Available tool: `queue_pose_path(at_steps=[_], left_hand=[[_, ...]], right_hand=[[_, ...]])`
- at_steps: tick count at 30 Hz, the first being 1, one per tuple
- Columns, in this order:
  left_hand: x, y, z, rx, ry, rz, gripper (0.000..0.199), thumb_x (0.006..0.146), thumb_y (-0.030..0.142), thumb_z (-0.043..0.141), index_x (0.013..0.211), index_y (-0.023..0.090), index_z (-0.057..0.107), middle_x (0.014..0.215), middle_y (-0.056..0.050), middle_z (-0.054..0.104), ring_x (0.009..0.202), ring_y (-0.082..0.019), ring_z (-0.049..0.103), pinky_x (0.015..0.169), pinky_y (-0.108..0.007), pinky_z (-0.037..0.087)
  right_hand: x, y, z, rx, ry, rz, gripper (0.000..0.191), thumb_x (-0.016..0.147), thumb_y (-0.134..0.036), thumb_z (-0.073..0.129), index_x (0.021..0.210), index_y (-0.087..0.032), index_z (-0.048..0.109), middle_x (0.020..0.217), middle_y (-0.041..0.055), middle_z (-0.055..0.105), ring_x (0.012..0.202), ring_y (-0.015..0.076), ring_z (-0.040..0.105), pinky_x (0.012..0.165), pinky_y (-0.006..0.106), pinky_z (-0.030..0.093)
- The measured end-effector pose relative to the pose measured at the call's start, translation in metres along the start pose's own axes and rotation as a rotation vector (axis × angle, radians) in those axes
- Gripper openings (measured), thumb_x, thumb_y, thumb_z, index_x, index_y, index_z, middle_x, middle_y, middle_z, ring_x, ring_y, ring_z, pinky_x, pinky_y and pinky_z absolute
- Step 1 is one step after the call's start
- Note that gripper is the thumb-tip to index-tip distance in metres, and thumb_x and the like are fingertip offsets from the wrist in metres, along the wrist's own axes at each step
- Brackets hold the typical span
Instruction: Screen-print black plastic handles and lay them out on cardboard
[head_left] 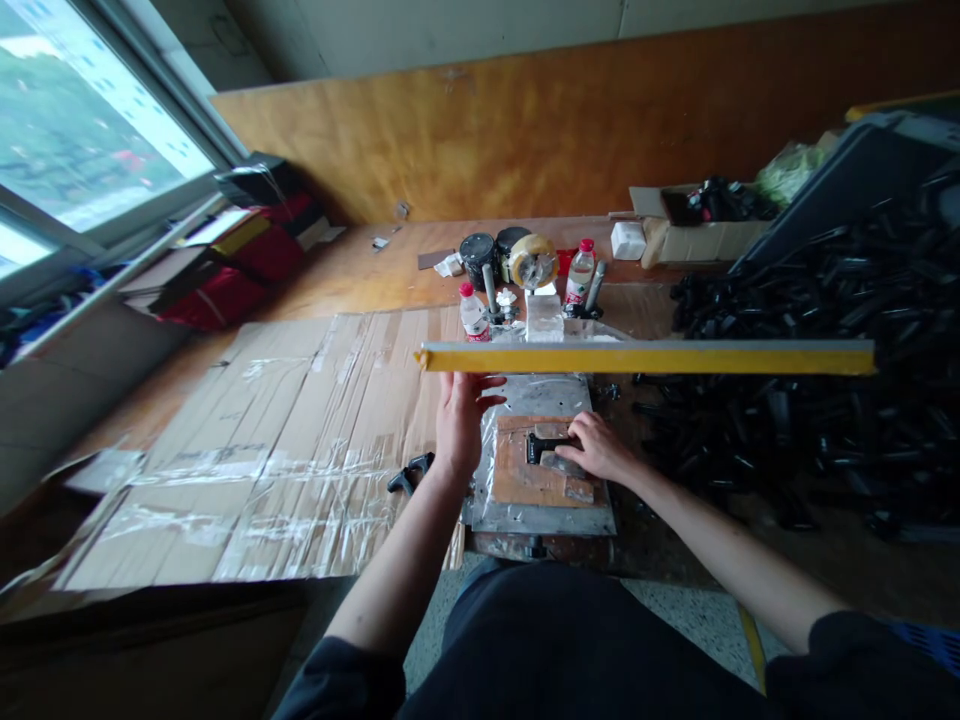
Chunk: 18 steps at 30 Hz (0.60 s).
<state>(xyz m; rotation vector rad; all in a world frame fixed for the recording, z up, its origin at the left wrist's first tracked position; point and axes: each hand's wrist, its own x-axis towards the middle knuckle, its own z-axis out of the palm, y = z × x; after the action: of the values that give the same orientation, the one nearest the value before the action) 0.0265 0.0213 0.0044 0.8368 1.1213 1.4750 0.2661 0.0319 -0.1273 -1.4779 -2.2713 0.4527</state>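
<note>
My right hand (598, 447) pinches one end of a black T-shaped part (538, 447). The part lies on a wooden block fixture (514, 480), which sits on a grey metal plate (540, 518). My left hand (459, 420) is raised at the plate's left edge, fingers apart and nothing seen in it. Its upper fingertips meet the lower edge of a long yellow bar (645, 358) that crosses the view; whether they touch it I cannot tell. Left of the plate, another black part (410, 473) rests on flattened cardboard (277, 430).
A large heap of black parts (757, 420) covers the right side. Behind the bar stand two bottles with red caps (580, 275), a tape roll (533, 262), dark cans (478, 260) and upright metal rods. A carton (697, 240) stands at the back right.
</note>
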Motion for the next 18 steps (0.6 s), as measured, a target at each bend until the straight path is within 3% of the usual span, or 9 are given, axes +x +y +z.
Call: queue_pose_path(at_steps=[1, 3, 5, 7, 9, 11, 14, 17, 18], left_hand=[[-0.008, -0.012, 0.000, 0.008, 0.002, -0.083, 0.049, 0.088, 0.059, 0.048, 0.115, 0.018, 0.054, 0.101, -0.009, 0.068, 0.080, -0.015, 0.065, 0.062, -0.024, 0.051], [-0.034, -0.043, 0.000, 0.054, -0.078, -0.377, 0.055, 0.086, 0.063, 0.051, 0.112, 0.015, 0.056, 0.100, -0.013, 0.070, 0.075, -0.017, 0.066, 0.058, -0.025, 0.050], [-0.062, -0.074, -0.001, 0.079, -0.204, -0.671, 0.060, 0.083, 0.066, 0.053, 0.112, 0.014, 0.058, 0.105, -0.016, 0.070, 0.082, -0.022, 0.068, 0.058, -0.028, 0.051], [-0.082, -0.095, -0.004, 0.025, -0.188, -0.754, 0.057, 0.082, 0.067, 0.053, 0.107, 0.015, 0.059, 0.105, -0.016, 0.070, 0.090, -0.024, 0.068, 0.063, -0.030, 0.054], [-0.089, -0.103, -0.016, -0.011, -0.088, -0.716, 0.053, 0.080, 0.064, 0.057, 0.100, 0.015, 0.058, 0.101, -0.015, 0.070, 0.090, -0.024, 0.069, 0.066, -0.031, 0.054], [-0.082, -0.100, -0.043, 0.059, 0.013, -0.640, 0.050, 0.079, 0.061, 0.060, 0.098, 0.015, 0.057, 0.102, -0.014, 0.071, 0.084, -0.023, 0.070, 0.064, -0.030, 0.054], [-0.066, -0.092, -0.113, 0.304, 0.230, -0.523, 0.048, 0.081, 0.062, 0.055, 0.094, 0.016, 0.057, 0.096, -0.011, 0.072, 0.068, -0.017, 0.068, 0.058, -0.027, 0.052], [-0.062, -0.097, -0.189, 0.570, 0.463, -0.591, 0.046, 0.085, 0.061, 0.044, 0.081, 0.017, 0.055, 0.071, -0.008, 0.070, 0.053, -0.017, 0.064, 0.053, -0.028, 0.051], [-0.064, -0.101, -0.208, 0.683, 0.471, -0.587, 0.046, 0.086, 0.061, 0.041, 0.077, 0.017, 0.054, 0.062, -0.008, 0.067, 0.049, -0.018, 0.062, 0.050, -0.029, 0.050]], right_hand=[[-0.006, -0.012, 0.011, -0.093, -0.053, 0.014, 0.021, 0.082, -0.035, 0.070, 0.082, -0.015, 0.063, 0.091, 0.0098, 0.067, 0.089, 0.0220, 0.060, 0.078, 0.030, 0.046], [-0.014, -0.036, 0.021, -0.186, -0.113, 0.078, 0.013, 0.088, -0.028, 0.063, 0.087, -0.015, 0.060, 0.090, 0.0113, 0.067, 0.089, 0.0234, 0.061, 0.079, 0.032, 0.045], [-0.021, -0.059, 0.023, -0.164, -0.083, 0.099, 0.010, 0.094, -0.026, 0.054, 0.090, -0.017, 0.057, 0.086, 0.0104, 0.067, 0.086, 0.0228, 0.060, 0.076, 0.032, 0.045], [-0.025, -0.077, 0.019, -0.083, -0.026, -0.031, 0.010, 0.095, -0.025, 0.050, 0.089, -0.019, 0.056, 0.088, 0.0090, 0.066, 0.088, 0.0225, 0.058, 0.077, 0.033, 0.045], [-0.023, -0.077, 0.013, -0.006, -0.009, -0.202, 0.013, 0.096, -0.023, 0.049, 0.085, -0.019, 0.056, 0.088, 0.0071, 0.064, 0.091, 0.0214, 0.057, 0.080, 0.033, 0.045], [-0.015, -0.052, 0.001, -0.024, -0.018, -0.206, 0.015, 0.095, -0.020, 0.050, 0.082, -0.019, 0.057, 0.088, 0.0066, 0.064, 0.091, 0.0204, 0.056, 0.082, 0.033, 0.045], [0.003, 0.018, -0.022, -0.309, -0.063, 0.133, 0.008, 0.089, -0.014, 0.056, 0.095, -0.016, 0.061, 0.104, 0.0139, 0.063, 0.101, 0.0246, 0.055, 0.082, 0.035, 0.044], [0.011, 0.082, -0.039, -0.517, -0.225, 0.402, 0.033, 0.080, -0.012, 0.065, 0.113, -0.014, 0.060, 0.115, 0.0213, 0.061, 0.108, 0.0317, 0.055, 0.081, 0.040, 0.045], [0.011, 0.094, -0.042, -0.530, -0.258, 0.429, 0.035, 0.078, -0.011, 0.065, 0.113, -0.013, 0.061, 0.112, 0.0222, 0.063, 0.107, 0.0332, 0.056, 0.080, 0.041, 0.045]])
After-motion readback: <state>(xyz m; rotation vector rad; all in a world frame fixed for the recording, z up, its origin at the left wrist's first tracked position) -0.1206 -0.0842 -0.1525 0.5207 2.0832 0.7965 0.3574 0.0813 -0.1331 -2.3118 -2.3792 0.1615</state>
